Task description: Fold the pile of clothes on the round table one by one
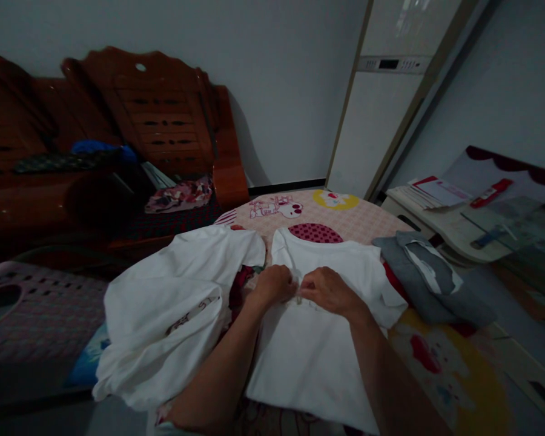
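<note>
A white T-shirt (318,357) lies spread on a round table, its neckline toward the far side. On its upper chest area my left hand (276,283) has its fingers closed, pinching the cloth. Close beside it, my right hand (327,288) also pinches the fabric, and a small gathered ridge shows between the two. Small pale detail sits at the fingertips, too fine to make out. To the left a second white garment (163,303) with a dark print lies loosely crumpled, hanging over the table's edge.
Folded grey clothing (429,281) rests on the right of the patterned tablecloth (358,212). A wooden bench (154,115) holds clothes at the back left. A woven basket (49,315) stands at left. Papers (440,192) lie on a side cabinet at right.
</note>
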Tool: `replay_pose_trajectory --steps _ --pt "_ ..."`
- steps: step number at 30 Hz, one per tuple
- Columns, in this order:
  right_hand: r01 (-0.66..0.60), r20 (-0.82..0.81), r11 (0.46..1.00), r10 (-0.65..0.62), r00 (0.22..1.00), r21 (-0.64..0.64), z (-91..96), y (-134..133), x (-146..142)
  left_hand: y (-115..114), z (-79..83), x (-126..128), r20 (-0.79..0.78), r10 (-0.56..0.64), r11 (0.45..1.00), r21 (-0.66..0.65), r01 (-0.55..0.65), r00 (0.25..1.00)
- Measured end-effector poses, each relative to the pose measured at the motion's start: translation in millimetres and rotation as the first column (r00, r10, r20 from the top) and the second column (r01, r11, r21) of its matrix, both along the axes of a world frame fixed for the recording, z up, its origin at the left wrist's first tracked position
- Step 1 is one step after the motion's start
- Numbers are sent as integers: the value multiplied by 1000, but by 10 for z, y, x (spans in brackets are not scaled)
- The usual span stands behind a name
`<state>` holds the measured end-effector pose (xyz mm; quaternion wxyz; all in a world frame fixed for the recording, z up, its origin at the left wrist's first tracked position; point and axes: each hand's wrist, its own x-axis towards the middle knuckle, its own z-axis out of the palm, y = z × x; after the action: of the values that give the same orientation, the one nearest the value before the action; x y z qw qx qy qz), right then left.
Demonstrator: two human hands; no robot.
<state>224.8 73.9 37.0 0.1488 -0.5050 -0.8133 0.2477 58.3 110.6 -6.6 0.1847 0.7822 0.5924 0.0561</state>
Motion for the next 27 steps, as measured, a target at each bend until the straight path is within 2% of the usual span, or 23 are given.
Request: replay_pose_trajectory --steps 3,5,6,8,10,12,14,16,17,20,21,22,24,27 --pt "45 79 998 -49 996 54 -166 16 -109 92 42 -86 189 -9 999 -35 16 982" --pt "72 81 986 -85 993 153 -223 21 -128 165 66 -137 413 1 996 -83 36 911" --pt "72 66 978 -87 994 197 -240 26 -126 198 73 -153 534 39 994 -111 24 845" --pt "50 22 963 -58 998 265 -258 45 -113 242 79 -158 737 130 987 -161 -14 663" --pt "36 -15 951 -33 999 306 -269 70 -112 253 82 -127 851 181 982 -188 -36 493" --pt "75 -45 945 -64 997 317 -286 97 -128 240 83 -75 900 197 979 -202 -29 389" --pt "163 -104 942 -138 985 294 -315 130 -143 225 79 -26 925 204 977 -213 -7 321" --pt "284 -237 936 -233 943 209 -360 173 -121 228 59 2 941 191 978 -206 27 279" --pt "356 -330 926 -299 896 128 -391 200 -88 239 40 5 947 178 980 -196 42 268" --pt "504 -528 835 -537 658 -221 -503 287 79 304 -60 -21 948 166 984 -176 11 271" --pt "515 -542 799 -594 595 -310 -541 313 142 329 -103 -36 943 180 983 -179 -30 282" --pt "514 -542 780 -621 566 -357 -574 332 196 351 -145 -50 935 198 980 -184 -75 293" --pt "490 -529 806 -589 611 -332 -616 352 257 381 -217 -68 922 232 971 -203 -124 311" --pt "438 -423 892 -440 792 -109 -614 335 210 390 -270 -63 921 237 971 -223 -80 308"
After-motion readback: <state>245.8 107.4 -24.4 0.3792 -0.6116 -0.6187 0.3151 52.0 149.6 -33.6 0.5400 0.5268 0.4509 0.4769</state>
